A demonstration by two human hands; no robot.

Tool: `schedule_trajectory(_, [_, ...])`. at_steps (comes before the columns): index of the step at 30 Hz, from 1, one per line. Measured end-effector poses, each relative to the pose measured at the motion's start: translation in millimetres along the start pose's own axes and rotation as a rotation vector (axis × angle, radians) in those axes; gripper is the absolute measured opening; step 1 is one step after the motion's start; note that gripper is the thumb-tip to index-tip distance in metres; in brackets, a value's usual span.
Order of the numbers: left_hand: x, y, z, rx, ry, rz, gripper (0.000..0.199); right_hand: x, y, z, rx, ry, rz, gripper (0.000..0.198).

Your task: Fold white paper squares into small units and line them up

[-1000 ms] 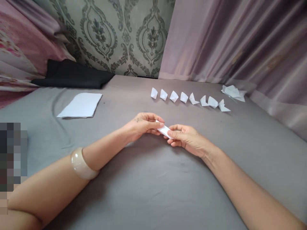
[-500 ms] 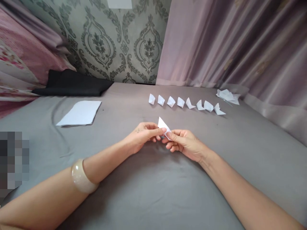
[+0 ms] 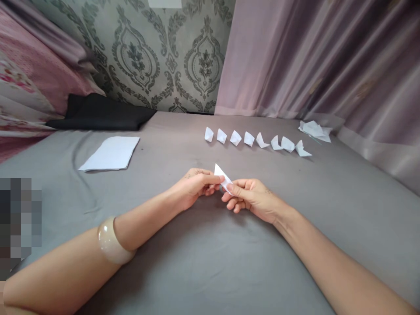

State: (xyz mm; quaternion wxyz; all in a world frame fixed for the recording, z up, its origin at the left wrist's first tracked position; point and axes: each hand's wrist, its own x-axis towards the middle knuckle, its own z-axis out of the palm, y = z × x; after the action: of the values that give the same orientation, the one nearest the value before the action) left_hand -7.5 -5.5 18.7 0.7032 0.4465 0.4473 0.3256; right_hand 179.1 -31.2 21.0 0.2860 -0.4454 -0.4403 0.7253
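Observation:
A small piece of folded white paper (image 3: 220, 172) with a pointed top is held between both hands above the grey cloth. My left hand (image 3: 199, 186) pinches its left side, thumb on the front face. Against the lower right end presses the thumb of my right hand (image 3: 251, 194), its other fingers curled behind and below. The fingers partly cover the paper's lower part. Beyond the hands, several folded white paper pieces (image 3: 235, 138) stand in a row on the cloth.
A stack of white paper sheets (image 3: 110, 154) lies at the left. Behind it is a folded black cloth (image 3: 105, 113). More loose white paper (image 3: 315, 130) sits at the far right by the purple curtain (image 3: 278, 61). Grey cloth (image 3: 203, 262) covers the surface.
The folded paper has tilted and sits slightly lower, looking narrower between the fingers. Both hands keep their pinch on it. The view has shifted a little.

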Motion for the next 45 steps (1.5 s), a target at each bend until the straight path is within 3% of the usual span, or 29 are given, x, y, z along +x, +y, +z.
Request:
schedule_trajectory(8, [-2.5,4.3,1.6,-0.028,-0.012,-0.018,0.027,-2.4,-2.0,2.8,0.017,-0.028,-0.017,0.028])
schedule_trajectory(18, [-5.0,6.5,-4.8,0.058,-0.033,0.115,0.027,-2.1,0.7,-3.2,0.127,-0.111,0.1,0.031])
schedule_trajectory(33, [-2.6,1.4,1.2,-0.056,0.056,0.047,0.03,-3.5,2.4,9.6,-0.034,0.073,-0.035,0.029])
schedule_trajectory(37, [-6.6,-3.2,5.7,0.006,-0.025,0.1,0.03,-2.6,5.6,11.0,-0.057,0.094,-0.082,0.032])
schedule_trajectory(45, [-8.2,-9.0,10.3,0.013,0.07,0.201,0.036,-3.3,4.3,14.1,-0.08,0.092,-0.096,0.034])
